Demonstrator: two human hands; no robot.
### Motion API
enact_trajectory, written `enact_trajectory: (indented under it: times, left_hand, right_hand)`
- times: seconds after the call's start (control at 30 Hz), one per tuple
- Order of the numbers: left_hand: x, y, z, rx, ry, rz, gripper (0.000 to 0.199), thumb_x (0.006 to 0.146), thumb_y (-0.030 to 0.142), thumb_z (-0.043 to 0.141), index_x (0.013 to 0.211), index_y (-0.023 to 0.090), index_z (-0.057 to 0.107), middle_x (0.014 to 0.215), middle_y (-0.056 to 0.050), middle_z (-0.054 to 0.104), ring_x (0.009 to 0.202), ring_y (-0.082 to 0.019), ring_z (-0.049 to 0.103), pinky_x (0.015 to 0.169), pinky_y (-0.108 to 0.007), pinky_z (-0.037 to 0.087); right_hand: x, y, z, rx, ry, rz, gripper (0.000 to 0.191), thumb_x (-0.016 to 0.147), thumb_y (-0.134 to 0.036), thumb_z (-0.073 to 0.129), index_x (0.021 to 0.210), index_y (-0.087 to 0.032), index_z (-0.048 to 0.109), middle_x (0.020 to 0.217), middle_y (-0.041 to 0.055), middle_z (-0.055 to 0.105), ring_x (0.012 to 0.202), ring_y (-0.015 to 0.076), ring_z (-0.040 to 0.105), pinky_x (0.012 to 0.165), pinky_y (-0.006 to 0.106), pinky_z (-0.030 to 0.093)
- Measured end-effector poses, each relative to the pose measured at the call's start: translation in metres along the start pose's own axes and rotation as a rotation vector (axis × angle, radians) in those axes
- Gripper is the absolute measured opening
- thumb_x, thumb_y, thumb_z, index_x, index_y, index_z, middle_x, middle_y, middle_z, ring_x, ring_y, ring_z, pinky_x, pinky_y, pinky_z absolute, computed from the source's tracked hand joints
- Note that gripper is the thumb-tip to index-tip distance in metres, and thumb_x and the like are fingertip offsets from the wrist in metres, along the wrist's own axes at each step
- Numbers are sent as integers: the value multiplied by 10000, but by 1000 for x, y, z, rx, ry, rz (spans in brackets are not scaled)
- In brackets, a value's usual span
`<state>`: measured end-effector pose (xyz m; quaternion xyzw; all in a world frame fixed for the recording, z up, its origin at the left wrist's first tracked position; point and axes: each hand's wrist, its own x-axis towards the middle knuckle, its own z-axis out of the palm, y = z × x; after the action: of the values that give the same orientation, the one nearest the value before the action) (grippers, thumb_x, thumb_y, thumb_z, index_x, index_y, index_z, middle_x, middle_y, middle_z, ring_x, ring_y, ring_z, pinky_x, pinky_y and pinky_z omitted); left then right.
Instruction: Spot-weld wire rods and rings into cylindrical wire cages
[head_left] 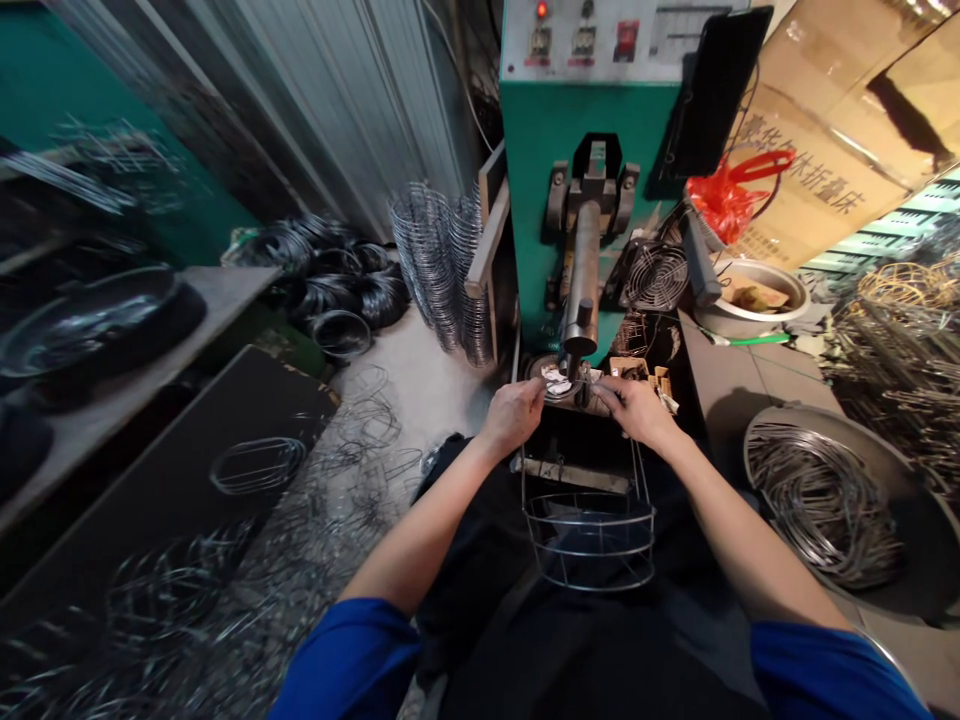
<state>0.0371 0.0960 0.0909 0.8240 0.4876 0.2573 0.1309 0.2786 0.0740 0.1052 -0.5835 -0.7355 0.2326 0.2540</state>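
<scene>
A wire basket [589,550] of thin metal rods hangs toward my lap, its long side wires running up to my hands. My left hand [516,412] is closed on wire at the upper left, just left of the electrode tip. Opposite it, my right hand [636,405] pinches wire at the upper right. Between the hands, the wire meets the lower tip of the spot welder [583,290], a green machine with a thick metal arm. The exact contact at the tip is too small to make out.
A round pan [922,540] of bent wire pieces lies at right, near a bowl [795,290] and a red plastic bag [727,205]. Stacked wire rings [435,270] stand left of the machine. Loose wire frames [259,465] and black wire coils [341,270] lie at left.
</scene>
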Motion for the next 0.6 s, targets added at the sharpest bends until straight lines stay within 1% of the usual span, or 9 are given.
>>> enact_trajectory:
  times: [0.2, 0.37, 0.53, 0.6]
  left_hand:
    - [-1, 0, 1, -9, 9, 8, 242, 986, 209, 481, 794, 183, 626, 695, -35, 649, 642, -160, 594, 639, -264, 385]
    - [-2, 0, 1, -13, 8, 5, 251, 990, 222, 467, 811, 178, 638, 694, -41, 649, 638, -163, 592, 633, -265, 385]
    - [-1, 0, 0, -20, 2, 14, 247, 987, 211, 473, 809, 180, 640, 690, -36, 650, 630, -159, 594, 628, -258, 387]
    - [-1, 0, 0, -24, -1, 12, 237, 985, 202, 481, 815, 176, 643, 702, -40, 657, 638, -164, 599, 634, -262, 390]
  right_hand:
    - [1, 2, 0, -10, -10, 12, 320, 991, -422, 488, 984, -219, 735, 754, 52, 691, 593, 197, 637, 556, 269, 468]
    - [-1, 3, 1, 4, 6, 9, 314, 988, -413, 501, 1016, -212, 741, 770, 57, 703, 603, 202, 642, 554, 268, 478]
    - [-2, 0, 0, 60, -13, 42, 317, 981, -413, 499, 1006, -216, 746, 916, 64, 738, 538, 174, 612, 527, 273, 482]
    - [-2, 0, 1, 77, -10, 56, 317, 975, -417, 508, 1020, -212, 746, 927, 68, 739, 539, 177, 613, 528, 279, 489]
